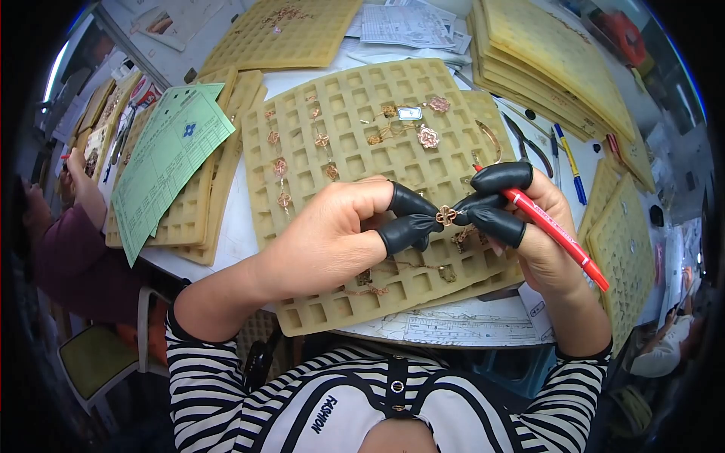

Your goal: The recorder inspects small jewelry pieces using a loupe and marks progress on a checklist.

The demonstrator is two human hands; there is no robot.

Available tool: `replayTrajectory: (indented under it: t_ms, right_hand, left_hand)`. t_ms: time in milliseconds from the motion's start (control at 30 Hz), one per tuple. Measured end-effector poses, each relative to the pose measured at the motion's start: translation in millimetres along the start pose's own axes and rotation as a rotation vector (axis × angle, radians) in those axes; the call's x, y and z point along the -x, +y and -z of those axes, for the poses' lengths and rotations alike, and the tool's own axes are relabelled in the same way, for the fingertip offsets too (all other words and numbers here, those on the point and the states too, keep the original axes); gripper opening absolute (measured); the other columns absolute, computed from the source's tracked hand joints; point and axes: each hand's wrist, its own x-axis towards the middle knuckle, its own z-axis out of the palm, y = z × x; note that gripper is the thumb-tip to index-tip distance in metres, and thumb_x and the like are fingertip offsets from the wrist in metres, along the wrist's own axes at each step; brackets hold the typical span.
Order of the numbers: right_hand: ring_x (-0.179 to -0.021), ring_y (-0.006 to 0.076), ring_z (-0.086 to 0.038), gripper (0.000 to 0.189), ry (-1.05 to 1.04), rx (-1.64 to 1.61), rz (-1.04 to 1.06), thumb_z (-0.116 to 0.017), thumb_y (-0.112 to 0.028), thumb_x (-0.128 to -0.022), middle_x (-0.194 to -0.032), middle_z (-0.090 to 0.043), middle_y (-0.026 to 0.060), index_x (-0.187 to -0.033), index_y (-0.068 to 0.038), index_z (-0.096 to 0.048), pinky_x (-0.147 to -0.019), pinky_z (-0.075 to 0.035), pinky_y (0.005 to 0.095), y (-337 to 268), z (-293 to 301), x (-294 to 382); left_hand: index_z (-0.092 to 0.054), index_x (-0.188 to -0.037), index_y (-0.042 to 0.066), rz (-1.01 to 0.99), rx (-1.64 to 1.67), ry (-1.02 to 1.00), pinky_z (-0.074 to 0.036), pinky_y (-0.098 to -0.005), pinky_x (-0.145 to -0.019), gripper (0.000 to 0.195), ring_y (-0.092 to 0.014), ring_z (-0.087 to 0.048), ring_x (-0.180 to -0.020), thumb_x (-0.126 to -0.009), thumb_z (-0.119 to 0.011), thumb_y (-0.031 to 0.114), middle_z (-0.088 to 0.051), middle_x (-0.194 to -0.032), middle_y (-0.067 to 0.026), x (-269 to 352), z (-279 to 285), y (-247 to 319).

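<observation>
A small rose-gold-coloured flower link (446, 215) with a short chain is stretched between my hands. My left hand (340, 226), in black finger cots, pinches its left side. On its right side, my right hand (524, 218) grips the chain between cotted fingertips. That same hand also carries a red marker pen (558, 238), which slants down to the right. Beneath both hands lies a yellowish tray of square pockets (362, 122). Flower links stand in rows at its left, and pink flower pendants (428, 137) with chains lie near a small white tag (410, 114). My fingertips hide part of the chain.
Green paper forms (170, 164) lie on trays at the left. Stacked trays (555, 62) rise at the back right. Black-handled pliers (527, 141) and a blue-yellow pen (570, 164) lie right of the tray. Another person (73, 243) sits at the far left.
</observation>
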Motion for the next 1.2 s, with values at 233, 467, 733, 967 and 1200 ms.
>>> replayTrajectory:
  t_ms: [233, 467, 733, 967, 1200]
  right_hand:
    - [-0.055, 0.0054, -0.051, 0.029, -0.013, -0.003, -0.004, -0.062, 0.0, -0.072, -0.082, -0.063, 0.0098, -0.1, -0.001, -0.054, -0.048, -0.039, 0.0161, -1, -1, 0]
    - [-0.067, 0.0108, -0.062, 0.034, -0.11, -0.011, -0.071, -0.063, -0.005, -0.072, -0.081, -0.064, 0.009, -0.104, 0.0, -0.052, -0.049, -0.041, 0.0144, -4, 9, -1]
    - [-0.08, 0.013, -0.061, 0.039, -0.258, -0.005, -0.224, -0.063, 0.0, -0.073, -0.088, -0.063, 0.0081, -0.109, 0.001, -0.051, -0.07, -0.046, 0.021, -3, 14, -6]
    - [-0.066, 0.0051, -0.055, 0.036, -0.265, 0.055, -0.165, -0.064, -0.003, -0.075, -0.086, -0.063, 0.0039, -0.109, -0.002, -0.052, -0.055, -0.042, 0.0167, -3, 12, -6]
    - [-0.064, 0.0015, -0.049, 0.038, -0.332, 0.075, -0.009, -0.062, -0.002, -0.076, -0.09, -0.058, -0.0009, -0.113, -0.005, -0.05, -0.057, -0.04, 0.0169, 18, 11, -5]
  left_hand:
    - [-0.058, -0.1, -0.002, 0.131, 0.186, -0.011, -0.044, -0.0214, -0.073, 0.018, -0.006, -0.054, -0.081, -0.085, -0.053, 0.005, -0.062, -0.088, -0.0032, 0, 0, 7]
    - [-0.059, -0.095, -0.001, 0.204, 0.182, 0.048, -0.043, -0.0209, -0.066, 0.016, -0.008, -0.055, -0.073, -0.084, -0.054, 0.01, -0.061, -0.081, -0.0048, 1, 2, 10]
    - [-0.059, -0.091, -0.001, 0.101, 0.203, 0.067, -0.042, -0.0208, -0.066, 0.014, -0.008, -0.055, -0.073, -0.084, -0.055, 0.01, -0.061, -0.08, -0.0039, 0, 5, 8]
    - [-0.057, -0.103, -0.001, 0.095, 0.122, -0.018, -0.043, -0.0201, -0.069, 0.019, -0.006, -0.054, -0.081, -0.085, -0.052, 0.006, -0.061, -0.089, -0.0026, -3, 12, -5]
    - [-0.059, -0.09, -0.001, 0.074, 0.132, 0.074, -0.044, -0.0233, -0.062, 0.012, -0.011, -0.054, -0.071, -0.083, -0.058, 0.008, -0.058, -0.085, -0.0062, -3, 9, -16]
